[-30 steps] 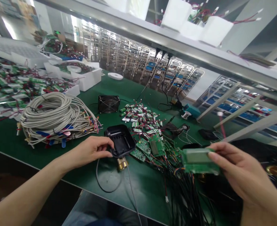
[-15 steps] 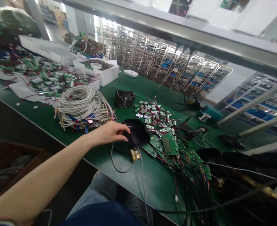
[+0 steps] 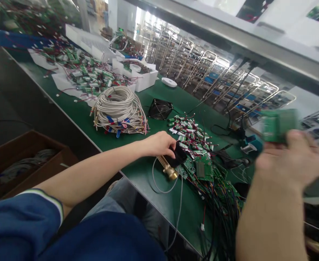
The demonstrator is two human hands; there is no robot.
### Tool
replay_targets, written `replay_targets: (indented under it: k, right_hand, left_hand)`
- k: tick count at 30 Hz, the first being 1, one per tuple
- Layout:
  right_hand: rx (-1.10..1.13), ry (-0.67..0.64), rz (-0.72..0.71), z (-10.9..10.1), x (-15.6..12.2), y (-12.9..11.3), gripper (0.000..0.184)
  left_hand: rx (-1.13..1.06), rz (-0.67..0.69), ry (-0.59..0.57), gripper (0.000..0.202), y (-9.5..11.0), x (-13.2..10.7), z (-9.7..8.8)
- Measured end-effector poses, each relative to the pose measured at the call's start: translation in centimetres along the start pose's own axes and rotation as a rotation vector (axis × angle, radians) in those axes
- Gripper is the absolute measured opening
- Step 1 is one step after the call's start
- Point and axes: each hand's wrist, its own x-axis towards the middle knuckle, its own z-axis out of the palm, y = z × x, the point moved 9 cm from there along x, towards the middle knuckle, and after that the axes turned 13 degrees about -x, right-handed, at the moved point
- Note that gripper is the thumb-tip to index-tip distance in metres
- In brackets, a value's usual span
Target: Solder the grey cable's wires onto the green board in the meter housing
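Note:
My left hand [image 3: 159, 144] grips a black plastic housing [image 3: 179, 156] tipped on its side, with a brass fitting [image 3: 168, 170] sticking out below it and a grey wire looping from it over the green bench top [image 3: 145, 174]. My right hand [image 3: 292, 159], blurred and raised at the right, holds a green circuit board [image 3: 277, 125] in its fingers. Between the hands lies a heap of green circuit boards [image 3: 202, 168] with black wires [image 3: 224, 210] trailing toward the bench edge.
A coil of grey cable [image 3: 118, 110], a small black fan [image 3: 160, 108], a scatter of small green batteries [image 3: 189, 132] and white foam trays [image 3: 140, 74] lie farther back. A brown box [image 3: 20, 159] sits below the bench at the left. A metal shelf rail [image 3: 230, 34] runs overhead.
The view swung left. My left hand tipped the black housing up on its side, showing the brass fitting. My right hand, out of view half a second ago, came back up holding the green board.

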Motion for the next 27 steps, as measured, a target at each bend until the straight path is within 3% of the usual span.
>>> replay_targets:
  k: [1,4,7,10,13,15,17,21,25,27]
  right_hand:
    - [0.166,0.043,0.144,1.4,-1.6,1.8,0.021]
    - [0.317,-0.152,0.527,7.6,-7.8,7.3,0.016]
    - [0.274,-0.319,0.62,10.4,-12.1,11.0,0.025]
    - [0.183,-0.361,0.581,10.1,-13.6,12.7,0.031]
    - [0.157,-0.395,0.571,9.3,-14.7,13.1,0.03]
    - [0.173,-0.403,0.603,8.8,-15.5,13.1,0.029]
    - [0.207,-0.384,0.631,8.2,-16.1,13.0,0.029]
    - [0.258,-0.313,0.601,7.0,-16.6,12.5,0.03]
    - [0.257,-0.258,0.57,6.1,-17.3,11.9,0.03]
    - [0.265,-0.236,0.579,5.8,-17.9,11.7,0.03]
  left_hand:
    - [0.015,0.001,0.009,0.018,0.2,-0.4,0.2]
    - [0.063,-0.002,0.023,0.02,1.0,-2.3,1.1]
    - [0.041,-0.059,-0.017,0.018,0.8,-4.9,2.2]
    - [-0.098,-0.109,-0.078,0.014,0.4,-7.3,2.9]
    - [-0.432,-0.243,-0.103,0.023,-0.3,-9.1,2.6]
    - [-0.72,-0.313,-0.066,0.034,-0.4,-9.6,2.0]
    - [-0.901,-0.268,-0.006,0.037,0.0,-9.2,0.9]
    - [-0.892,-0.199,0.076,0.02,-0.4,-7.6,0.8]
    - [-0.835,-0.162,0.361,0.025,-2.1,-7.2,1.2]
    - [-0.839,-0.107,0.44,0.023,-2.0,-7.1,1.4]
